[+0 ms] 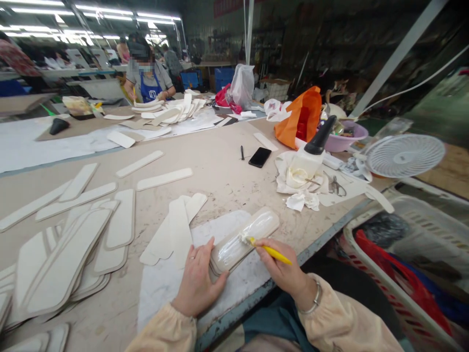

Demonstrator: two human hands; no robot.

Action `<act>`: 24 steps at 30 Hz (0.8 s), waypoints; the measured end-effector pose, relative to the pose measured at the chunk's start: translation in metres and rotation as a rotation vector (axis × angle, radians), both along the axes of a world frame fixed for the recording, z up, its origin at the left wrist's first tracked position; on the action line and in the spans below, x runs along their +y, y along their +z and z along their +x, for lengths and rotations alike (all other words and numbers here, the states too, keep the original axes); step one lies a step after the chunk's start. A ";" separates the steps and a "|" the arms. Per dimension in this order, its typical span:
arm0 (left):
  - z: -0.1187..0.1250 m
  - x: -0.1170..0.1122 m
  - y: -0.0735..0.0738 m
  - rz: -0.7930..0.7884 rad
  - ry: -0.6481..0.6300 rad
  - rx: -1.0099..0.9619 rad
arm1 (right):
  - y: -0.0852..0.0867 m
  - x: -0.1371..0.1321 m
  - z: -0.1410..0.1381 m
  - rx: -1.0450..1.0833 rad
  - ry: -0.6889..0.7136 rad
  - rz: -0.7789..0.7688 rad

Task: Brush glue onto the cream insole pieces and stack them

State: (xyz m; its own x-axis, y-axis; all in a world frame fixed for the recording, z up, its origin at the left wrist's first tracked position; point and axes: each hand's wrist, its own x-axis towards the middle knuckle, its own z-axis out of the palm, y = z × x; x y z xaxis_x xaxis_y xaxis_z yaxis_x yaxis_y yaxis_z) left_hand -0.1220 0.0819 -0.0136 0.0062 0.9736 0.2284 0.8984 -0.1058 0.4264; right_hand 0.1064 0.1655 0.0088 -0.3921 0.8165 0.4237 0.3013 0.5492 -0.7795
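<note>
In my right hand [280, 266] is a yellow-handled brush [273, 252], gripped between thumb and fingers. Its tip touches the wet, shiny top of a long panel with rounded ends [252, 232], where a white, glue-like smear shows. This panel tops a small stack lying on a white sheet [234, 293]. The thumb and fingers of my left hand [200, 276] span the stack's left end and hold it. Just beyond that hand, a few dry white panels [179, 230] overlap one another.
Many more panels [73, 249] are piled at left. At right are a white jug [306, 164], scissors [336, 187], a phone [260, 157], an orange bag [298, 117], a fan [405, 154] and, below the table edge, a basket [414, 303]. Across the table works another person [150, 80].
</note>
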 end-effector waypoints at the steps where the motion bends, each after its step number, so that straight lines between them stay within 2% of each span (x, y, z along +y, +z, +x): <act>1: 0.000 0.000 0.000 0.002 0.002 -0.003 | 0.001 -0.006 -0.006 0.012 0.064 -0.023; 5: 0.001 0.000 0.000 -0.005 0.010 0.006 | 0.001 -0.021 -0.027 0.095 0.186 -0.220; 8: 0.001 0.000 -0.002 0.001 0.014 0.022 | -0.003 -0.019 -0.032 0.138 0.164 -0.315; 14: 0.000 0.000 0.000 0.004 0.005 0.016 | -0.007 -0.004 -0.017 0.147 -0.094 -0.235; 16: 0.000 0.000 -0.001 0.009 0.003 0.016 | -0.006 -0.006 -0.017 0.176 -0.077 -0.260; 19: -0.001 0.000 -0.005 0.008 -0.003 0.030 | -0.004 -0.014 -0.024 0.190 0.066 -0.296; 21: -0.003 0.001 -0.008 0.009 -0.004 0.042 | -0.003 -0.016 -0.029 0.170 0.113 -0.291; 24: -0.005 0.001 -0.011 0.017 -0.004 0.056 | -0.006 -0.005 -0.024 0.129 0.003 -0.267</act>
